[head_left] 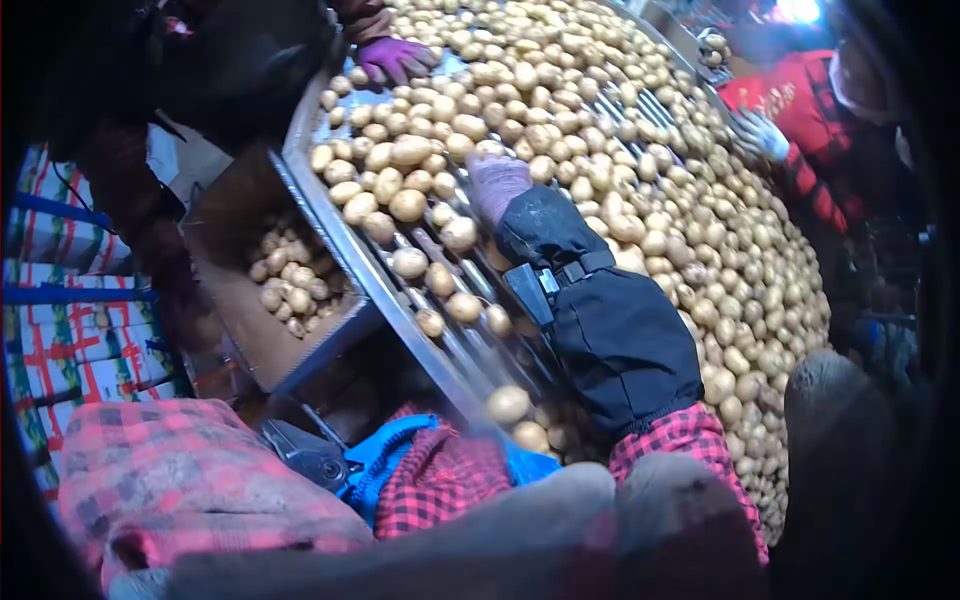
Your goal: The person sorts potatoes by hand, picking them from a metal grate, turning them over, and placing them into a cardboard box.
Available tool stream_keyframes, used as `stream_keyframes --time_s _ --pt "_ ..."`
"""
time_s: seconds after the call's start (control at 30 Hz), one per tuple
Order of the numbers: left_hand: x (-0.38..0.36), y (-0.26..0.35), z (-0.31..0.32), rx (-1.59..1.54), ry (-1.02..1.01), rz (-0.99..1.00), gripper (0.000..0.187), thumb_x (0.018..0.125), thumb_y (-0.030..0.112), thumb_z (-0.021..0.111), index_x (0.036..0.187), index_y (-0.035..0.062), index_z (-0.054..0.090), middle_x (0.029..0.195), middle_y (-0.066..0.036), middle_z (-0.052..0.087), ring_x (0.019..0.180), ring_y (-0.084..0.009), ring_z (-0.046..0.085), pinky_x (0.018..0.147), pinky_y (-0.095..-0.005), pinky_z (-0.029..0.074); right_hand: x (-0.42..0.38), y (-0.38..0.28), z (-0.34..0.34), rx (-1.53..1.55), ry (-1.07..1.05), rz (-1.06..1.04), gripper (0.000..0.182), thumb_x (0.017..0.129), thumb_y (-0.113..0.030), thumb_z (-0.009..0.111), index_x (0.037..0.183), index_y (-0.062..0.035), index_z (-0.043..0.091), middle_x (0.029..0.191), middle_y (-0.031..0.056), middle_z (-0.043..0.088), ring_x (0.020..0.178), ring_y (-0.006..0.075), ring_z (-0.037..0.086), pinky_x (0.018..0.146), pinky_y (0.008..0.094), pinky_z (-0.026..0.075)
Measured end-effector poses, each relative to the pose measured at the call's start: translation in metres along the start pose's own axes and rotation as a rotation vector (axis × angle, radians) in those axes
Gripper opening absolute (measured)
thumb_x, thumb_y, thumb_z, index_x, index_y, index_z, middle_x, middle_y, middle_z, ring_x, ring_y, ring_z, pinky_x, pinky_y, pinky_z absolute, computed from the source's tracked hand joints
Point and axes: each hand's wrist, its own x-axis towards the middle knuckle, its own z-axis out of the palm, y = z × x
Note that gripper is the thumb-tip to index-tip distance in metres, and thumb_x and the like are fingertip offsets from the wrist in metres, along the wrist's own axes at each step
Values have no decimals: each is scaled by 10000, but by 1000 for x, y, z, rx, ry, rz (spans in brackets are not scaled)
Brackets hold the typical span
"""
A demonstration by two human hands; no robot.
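My right hand, in a purple glove, reaches into a heap of potatoes on a metal sorting table. Its back faces up and its fingers are hidden among the potatoes, so I cannot tell what they hold. A black sleeve cover with a buckled wrist device covers that forearm, above a pink-and-black plaid sleeve. Just left of the hand, several loose potatoes lie on metal bars. My left hand does not show.
A cardboard box partly filled with potatoes stands against the table's raised metal edge. A co-worker's purple glove rests at the far side. Another person's pale glove is at right. Printed cartons are stacked at left.
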Motion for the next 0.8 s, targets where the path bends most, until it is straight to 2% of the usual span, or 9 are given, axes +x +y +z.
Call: stream_keyframes --time_s 0.27,0.37,0.47,0.5,0.57,0.63,0.67,0.77,0.8 --pt "-3 8 -8 72 -54 -91 499 760 26 637 1259 31 613 1085 -185 675 928 -309 684 779 -366 532 13 -14 39 -244 280 -49 166 787 -191 629 931 -125 680 900 91 633 821 211 652 607 384 469" --pt "-25 0 -2 68 -28 -249 500 767 9 628 1266 20 609 1079 -198 676 919 -312 689 769 -361 537 14 -12 17 -77 96 45 141 809 -189 615 892 -117 704 973 111 654 837 276 679 664 430 512" --pt "-74 -30 55 -105 76 -687 500 774 -8 620 1274 9 605 1073 -211 677 909 -316 694 759 -355 542 17 22 -12 164 -331 11 304 832 -217 580 1069 -76 706 1011 193 684 1034 333 668 863 454 528" --pt "-106 -49 95 -259 150 -791 452 886 66 622 1334 30 565 1149 -200 658 958 -296 681 814 -343 539 10 30 -24 168 -341 3 334 825 -237 587 1096 -75 697 1030 196 680 1046 333 661 876 446 523" --pt "-133 -67 154 -1361 399 -1278 575 977 324 560 1488 123 392 1391 -166 515 1163 -272 587 1018 -364 452 -14 39 -49 248 -288 100 390 814 -275 605 1142 -77 680 1099 191 668 1070 331 646 904 431 510" --pt "-157 -71 209 -1927 657 -1015 798 965 475 575 1559 116 181 1487 -172 358 1215 -312 526 1059 -445 428 -48 44 -66 436 -106 141 454 805 -302 659 1210 -97 655 1176 183 648 1086 327 634 914 408 504" --pt "-151 -81 221 -2108 672 -1089 889 931 591 548 1564 130 127 1500 -167 319 1251 -345 492 1092 -495 389 -75 40 -79 528 -47 68 474 821 -319 658 1245 -108 634 1149 194 648 1071 341 632 909 417 500" --pt "-142 -106 258 -2557 699 -820 786 957 538 536 1543 130 208 1486 -185 359 1252 -364 503 1072 -486 419 -164 12 -113 702 115 -186 585 821 -390 688 1333 -132 574 1076 206 659 994 350 648 849 435 511" --pt "-142 -117 269 -2630 640 -727 731 973 487 533 1535 121 240 1479 -187 380 1237 -348 521 1052 -461 441 -186 9 -123 706 57 -60 578 807 -357 714 1322 -125 590 1103 181 663 1008 310 653 868 415 511"
